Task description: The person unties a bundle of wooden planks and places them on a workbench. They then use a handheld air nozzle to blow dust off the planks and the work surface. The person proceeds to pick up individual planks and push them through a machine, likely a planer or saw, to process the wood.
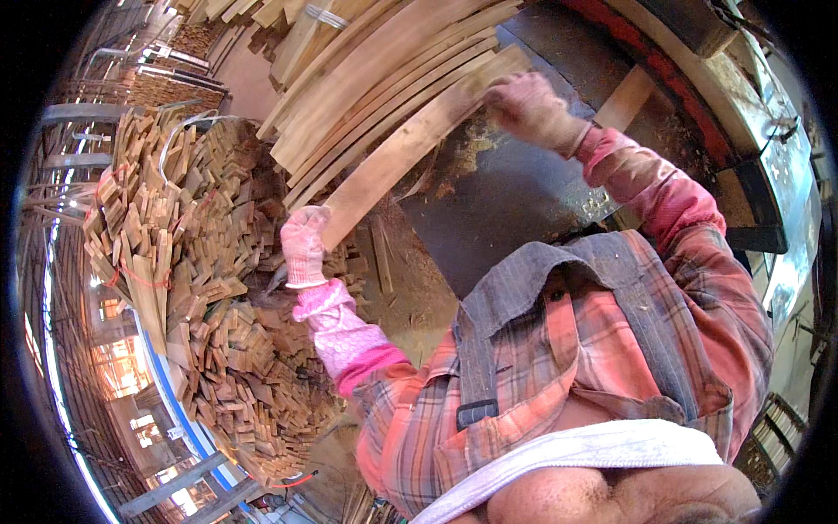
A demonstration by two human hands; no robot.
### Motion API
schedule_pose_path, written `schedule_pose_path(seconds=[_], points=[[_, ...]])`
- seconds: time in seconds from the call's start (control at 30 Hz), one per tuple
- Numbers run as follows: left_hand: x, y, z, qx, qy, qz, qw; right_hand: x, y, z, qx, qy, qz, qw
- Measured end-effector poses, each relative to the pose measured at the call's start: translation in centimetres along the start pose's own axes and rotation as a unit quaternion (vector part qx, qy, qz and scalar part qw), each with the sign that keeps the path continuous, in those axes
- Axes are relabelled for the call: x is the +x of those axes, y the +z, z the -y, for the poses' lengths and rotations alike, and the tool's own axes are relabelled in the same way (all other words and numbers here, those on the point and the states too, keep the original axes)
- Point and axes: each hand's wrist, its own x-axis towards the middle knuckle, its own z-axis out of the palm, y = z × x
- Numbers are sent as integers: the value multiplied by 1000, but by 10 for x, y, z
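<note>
My left hand (304, 246), in a pale pink glove, is closed around the near left end of a flat wooden board (393, 160). Toward the board's far right end my right hand (534, 109), in a dirty pinkish glove, grips its edge with curled fingers. The board slants up from left to right, alongside a stack of long planks (367, 96). Beneath and beside it is a dark metal machine table (497, 205), worn and strewn with wood dust.
A large heap of cut wood strips (209, 227) rises on the left. A short board (624, 98) lies on the table at the right, near a red-edged machine part (672, 79). Loose strips (381, 253) lie below the planks.
</note>
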Motion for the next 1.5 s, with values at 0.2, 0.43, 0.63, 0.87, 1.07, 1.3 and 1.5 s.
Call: schedule_pose_path(seconds=[0.2,0.43,0.63,0.87,1.07,1.3,1.5], points=[[-11,119,59,330,34,95,938,-8,61,44,59,-69,-58,994],[12,104,-36,361,-17,-266,894,-37,72,-36,-8,52,62,997],[64,-46,52,-155,-152,-315,924,-51,51,-124,-91,4,-23,996],[-1,113,5,-199,-100,-217,950,-71,21,-165,-143,128,162,968],[-31,150,52,107,-45,-113,987,-94,34,-206,-165,70,-21,984],[-23,162,-9,486,129,4,864,-77,1,-206,-283,150,203,925],[5,188,-54,616,-42,172,767,-97,8,-200,-217,247,-56,943]])
